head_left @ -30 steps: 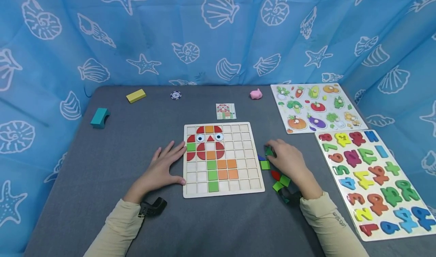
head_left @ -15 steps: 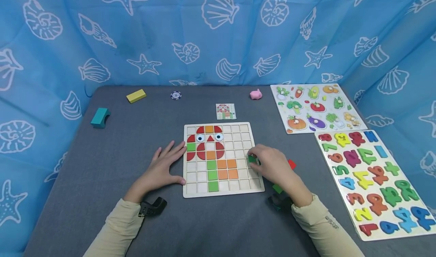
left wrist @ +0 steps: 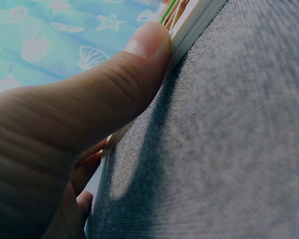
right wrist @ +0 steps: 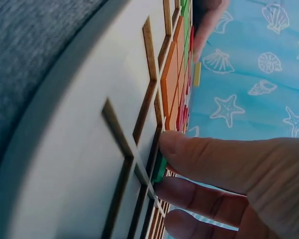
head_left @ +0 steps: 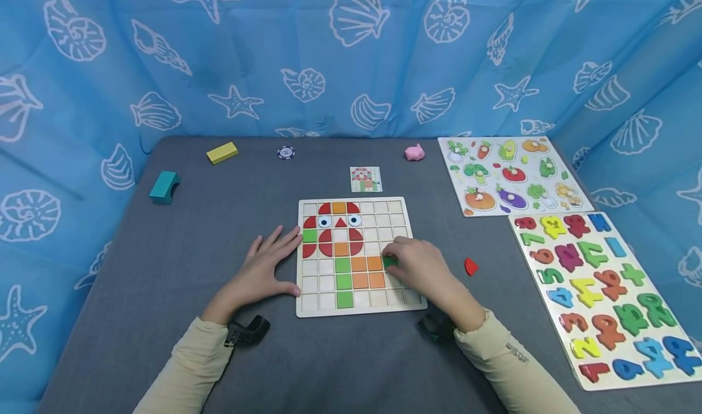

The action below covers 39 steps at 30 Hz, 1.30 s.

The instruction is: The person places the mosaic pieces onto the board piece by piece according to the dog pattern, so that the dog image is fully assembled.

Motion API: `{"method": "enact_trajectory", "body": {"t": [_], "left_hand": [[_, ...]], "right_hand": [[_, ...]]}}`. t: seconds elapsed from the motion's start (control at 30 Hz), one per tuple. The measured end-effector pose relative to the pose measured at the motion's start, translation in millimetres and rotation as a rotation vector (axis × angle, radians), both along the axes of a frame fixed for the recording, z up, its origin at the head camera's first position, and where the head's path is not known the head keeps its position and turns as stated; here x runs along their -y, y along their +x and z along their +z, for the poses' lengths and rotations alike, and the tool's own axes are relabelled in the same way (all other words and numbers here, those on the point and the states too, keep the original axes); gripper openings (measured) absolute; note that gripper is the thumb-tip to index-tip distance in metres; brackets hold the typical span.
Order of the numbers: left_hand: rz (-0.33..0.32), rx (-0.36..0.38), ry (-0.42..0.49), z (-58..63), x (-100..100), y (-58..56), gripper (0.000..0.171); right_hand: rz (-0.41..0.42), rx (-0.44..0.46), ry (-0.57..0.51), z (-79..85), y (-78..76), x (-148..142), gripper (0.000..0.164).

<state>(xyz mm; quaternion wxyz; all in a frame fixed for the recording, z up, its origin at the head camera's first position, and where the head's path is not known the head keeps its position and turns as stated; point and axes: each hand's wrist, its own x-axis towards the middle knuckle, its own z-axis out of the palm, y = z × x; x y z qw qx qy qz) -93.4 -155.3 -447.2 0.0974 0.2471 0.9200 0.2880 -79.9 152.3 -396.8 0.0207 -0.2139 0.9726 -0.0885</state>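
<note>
A wooden grid board [head_left: 381, 220] lies in the middle of the table in the head view. Red, green and orange pieces and two eye discs fill some of its squares. My left hand [head_left: 255, 277] rests against the board's left edge, fingers spread; its thumb presses the side of the board in the left wrist view. Between thumb and fingers, my right hand [head_left: 425, 271] pinches a dark green piece [right wrist: 160, 168] at the board's surface, just right of the orange squares [head_left: 375, 272]. The hand hides part of this piece and several squares.
A red piece [head_left: 470, 266] lies right of the board. Behind it is a small pattern card [head_left: 365, 179]. A vegetable puzzle [head_left: 526, 188] and a number puzzle [head_left: 598, 304] lie to the right. Farther back are a yellow block [head_left: 222, 153], teal block [head_left: 164, 187], chip [head_left: 286, 152] and pink pig [head_left: 414, 152].
My right hand has carried the dark green piece leftward, from the loose pieces beside the board onto the grid beside the orange squares. My left hand has stayed at the board's edge.
</note>
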Motion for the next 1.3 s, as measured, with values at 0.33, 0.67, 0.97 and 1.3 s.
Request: {"method": "enact_trajectory", "body": {"t": [0.33,0.67,0.97,1.3], "left_hand": [[-0.004,0.002,0.01,0.2,0,-0.3,0.103],[-0.011,-0.011,0.025,0.4,-1,-0.2,0.104],[-0.011,-0.022,0.028,0.4,1,0.7,0.105],[-0.017,-0.018,0.019,-2.4,0,0.0,0.104]], "right_hand": [[-0.128,-0.027,-0.157,12.3,6.7,-36,0.027],[-0.169,-0.079,-0.297,5.8,25.0,-99,0.025],[-0.152,0.02,-0.225,-5.8,27.5,-90,0.025],[-0.132,0.016,-0.085,-8.4,25.2,-77,0.023]]}}
